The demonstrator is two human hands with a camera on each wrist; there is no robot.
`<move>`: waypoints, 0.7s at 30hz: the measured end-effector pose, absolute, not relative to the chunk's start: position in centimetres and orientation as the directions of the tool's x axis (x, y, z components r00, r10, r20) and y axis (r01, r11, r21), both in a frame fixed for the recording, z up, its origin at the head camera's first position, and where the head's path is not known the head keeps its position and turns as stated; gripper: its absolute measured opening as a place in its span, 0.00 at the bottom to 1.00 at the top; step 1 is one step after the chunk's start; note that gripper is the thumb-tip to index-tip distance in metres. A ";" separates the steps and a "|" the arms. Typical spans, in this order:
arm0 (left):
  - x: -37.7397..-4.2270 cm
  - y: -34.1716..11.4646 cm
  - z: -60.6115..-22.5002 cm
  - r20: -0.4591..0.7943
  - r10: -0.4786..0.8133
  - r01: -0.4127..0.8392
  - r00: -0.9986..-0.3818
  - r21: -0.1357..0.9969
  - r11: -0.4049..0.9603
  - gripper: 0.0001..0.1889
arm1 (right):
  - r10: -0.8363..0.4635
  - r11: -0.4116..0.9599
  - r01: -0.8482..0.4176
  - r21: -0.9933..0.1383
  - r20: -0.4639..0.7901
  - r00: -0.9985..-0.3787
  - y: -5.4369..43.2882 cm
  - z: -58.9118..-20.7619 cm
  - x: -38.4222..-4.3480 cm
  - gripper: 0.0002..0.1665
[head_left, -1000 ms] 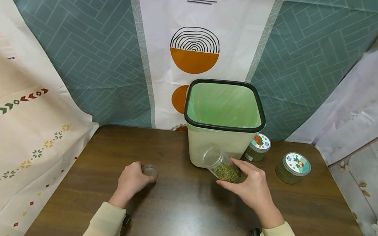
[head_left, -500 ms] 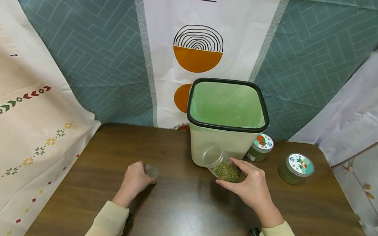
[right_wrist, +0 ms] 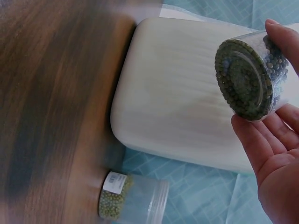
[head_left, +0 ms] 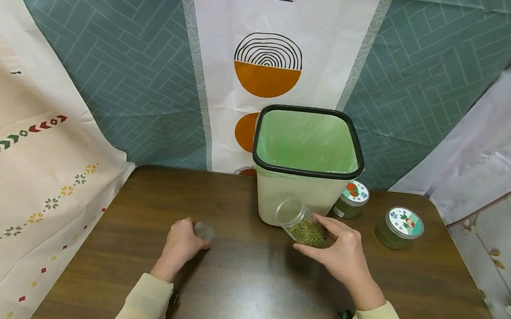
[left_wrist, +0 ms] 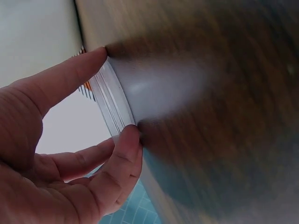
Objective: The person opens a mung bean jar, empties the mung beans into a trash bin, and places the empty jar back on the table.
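My right hand (head_left: pixel 341 245) grips a clear plastic jar (head_left: pixel 290 213) with its lid off, tilted so the mouth points up and left. Green mung beans (head_left: pixel 307 233) fill its lower part. In the right wrist view the jar's base (right_wrist: pixel 243 79) faces the camera, thumb on one side and fingers on the other. My left hand (head_left: pixel 181 244) pinches a clear round lid (head_left: pixel 204 231) by its edge, close over the table. The left wrist view shows the lid's ridged rim (left_wrist: pixel 112 98) between thumb and fingertips.
Behind the jar stands a pale green bin (head_left: pixel 300 194) with a black rim. Two lidded jars of green beans are to its right: one jar (head_left: pixel 349 200) beside the bin, another jar (head_left: pixel 397 227) farther right. Patterned cloth (head_left: pixel 151 94) hangs behind the brown table (head_left: pixel 235 289).
The view has shifted slightly. Both hands hold nearly the same positions, with the jar at about the same tilt and the lid staying low over the table.
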State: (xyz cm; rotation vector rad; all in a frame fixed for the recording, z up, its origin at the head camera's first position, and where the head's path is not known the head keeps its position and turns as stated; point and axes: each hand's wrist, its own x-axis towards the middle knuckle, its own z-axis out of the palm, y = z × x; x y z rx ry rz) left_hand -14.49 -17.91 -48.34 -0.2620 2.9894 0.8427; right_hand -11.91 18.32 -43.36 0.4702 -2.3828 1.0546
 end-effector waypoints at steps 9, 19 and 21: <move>-14.4 -18.4 -47.9 -0.108 -0.132 -0.169 -0.985 0.524 0.835 0.40 | -0.114 0.617 -0.497 -0.611 0.555 -0.824 18.3 -42.7 -11.6 0.43; -14.0 -18.6 -44.3 -0.030 -0.133 -0.127 -0.991 0.554 0.823 0.38 | -0.105 0.601 -0.501 -0.623 0.560 -0.822 18.7 -42.1 -11.4 0.42; -14.2 -18.4 -43.1 0.011 -0.136 -0.104 -0.991 0.587 0.803 0.36 | -0.103 0.599 -0.501 -0.624 0.561 -0.821 18.8 -42.2 -11.4 0.42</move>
